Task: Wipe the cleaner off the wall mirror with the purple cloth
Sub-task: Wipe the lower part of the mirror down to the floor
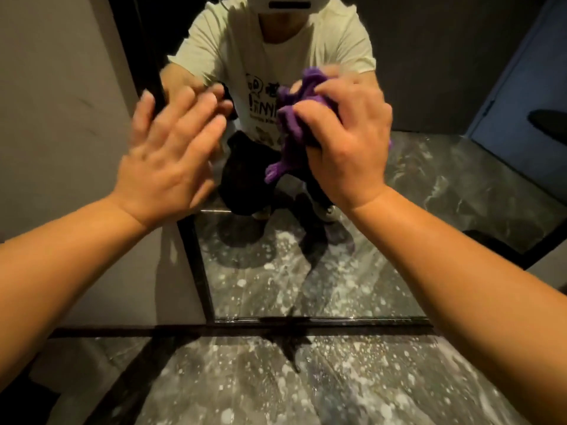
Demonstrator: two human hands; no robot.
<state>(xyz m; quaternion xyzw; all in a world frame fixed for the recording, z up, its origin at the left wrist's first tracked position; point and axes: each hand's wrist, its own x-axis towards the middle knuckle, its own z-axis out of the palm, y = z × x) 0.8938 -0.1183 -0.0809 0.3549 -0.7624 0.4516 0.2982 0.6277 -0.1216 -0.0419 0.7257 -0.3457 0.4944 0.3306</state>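
— Cloth position?

— Purple cloth point(302, 118) is bunched in my right hand point(346, 133), fingers point(310, 113) clamped on it, pressed against the wall mirror point(429, 179). My left hand point(171, 151) is spread flat, fingers apart, holding nothing.

— How should the wipe go?

— I'd flatten the wad for more contact, then use overlapping strokes downward — firm, even pressure, so no streaks remain.
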